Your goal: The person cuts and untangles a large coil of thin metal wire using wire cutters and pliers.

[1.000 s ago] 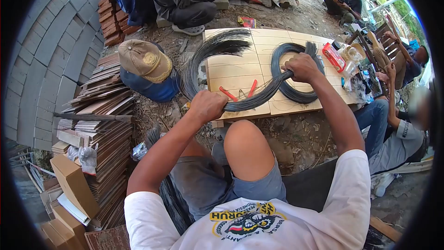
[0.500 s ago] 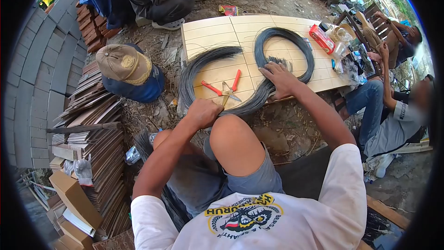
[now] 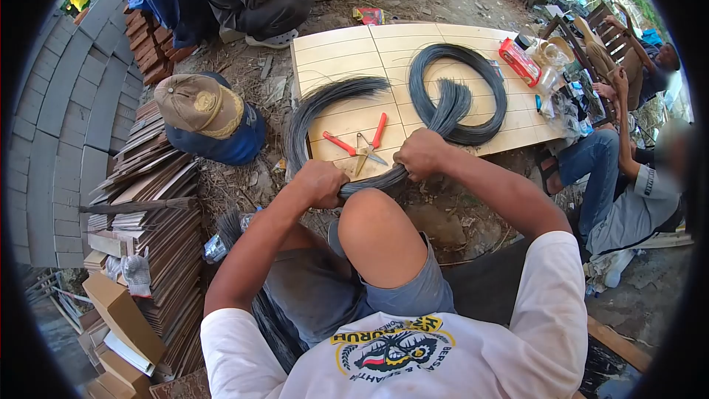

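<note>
The left hand (image 3: 319, 183) and right hand (image 3: 423, 154) each wrap tightly around a thick, curved bundle of dark grey wire (image 3: 377, 180) — probably gripping 2 places so the springy strands stay together. That held stretch bows just beyond a bare, bent knee (image 3: 380, 229), at 6 o'clock; whether they touch, I cannot tell. Both ends reach over a pale yellow, line-marked table (image 3: 347, 50): 1 at 1 o'clock from the left hand, 1 at 1 o'clock from the right, crossing a round, dark wire coil (image 3: 495, 111). Spread, red-handled metal snips (image 3: 362, 151) lie at 2 o'clock from the left hand — likely for easy reach.
</note>
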Tool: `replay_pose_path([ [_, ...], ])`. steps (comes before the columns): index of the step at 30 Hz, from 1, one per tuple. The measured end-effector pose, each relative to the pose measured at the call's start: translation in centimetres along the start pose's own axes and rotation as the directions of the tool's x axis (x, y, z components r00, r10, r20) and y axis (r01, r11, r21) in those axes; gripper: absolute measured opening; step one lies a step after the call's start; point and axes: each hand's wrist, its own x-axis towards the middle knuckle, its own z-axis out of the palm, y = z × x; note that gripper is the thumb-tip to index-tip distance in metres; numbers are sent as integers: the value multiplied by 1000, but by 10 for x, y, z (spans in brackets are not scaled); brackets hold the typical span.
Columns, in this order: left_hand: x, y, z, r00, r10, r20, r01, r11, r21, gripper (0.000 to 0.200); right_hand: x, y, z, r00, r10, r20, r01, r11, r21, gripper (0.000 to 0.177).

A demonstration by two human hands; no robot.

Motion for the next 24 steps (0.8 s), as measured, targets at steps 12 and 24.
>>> replay_pose_path([
  [12,-39,-41,-20,997,-24,-77,45,960,278,14,-7,-36,-37,972,142,-188,-139,990,29,17],
  [24,-83,-26,19,818,-194,-541,363,904,225,8,8,-74,-27,889,319,-330,-339,941,-5,19],
])
